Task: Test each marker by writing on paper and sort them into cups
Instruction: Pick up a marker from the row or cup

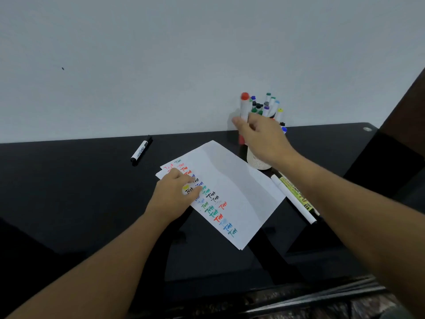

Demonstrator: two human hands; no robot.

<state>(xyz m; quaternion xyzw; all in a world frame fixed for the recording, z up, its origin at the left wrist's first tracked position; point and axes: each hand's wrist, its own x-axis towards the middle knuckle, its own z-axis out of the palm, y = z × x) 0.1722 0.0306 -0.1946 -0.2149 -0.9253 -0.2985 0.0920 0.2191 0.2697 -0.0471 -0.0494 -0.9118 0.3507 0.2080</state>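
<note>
Your right hand (264,134) has its grip closed around a red-capped marker (245,107), held upright with the cap on top, right at the cup (258,161) that's already packed with other capped markers (269,104). Looks to me like you're either dropping this one in with the tested ones or lifting it out; can't tell which from here, and the hand is a bit blurred. The upright hold makes sense either way, since it lines the barrel up with the cup's opening.

Your left hand (177,192) isn't gripping anything. Its fingers are laid on the paper (232,180), pinning it so it doesn't slide on the glossy black desk (69,192). The sheet sits at an angle, probably so it suits your writing hand, and it's got a long run of "Test" scribbles in red, green, black, blue and yellow down its left side, so I'd say you're well into the job. There seems to be a second sheet under it.

Still loose on the desk: a black marker (141,150) lying well off to the left of the paper, and a white pen (293,199) with a yellow-green marker (296,194) right beside it, both just off the paper's right edge near the cup. Those are probably next in line, or rejects. I only see one cup clearly.
</note>
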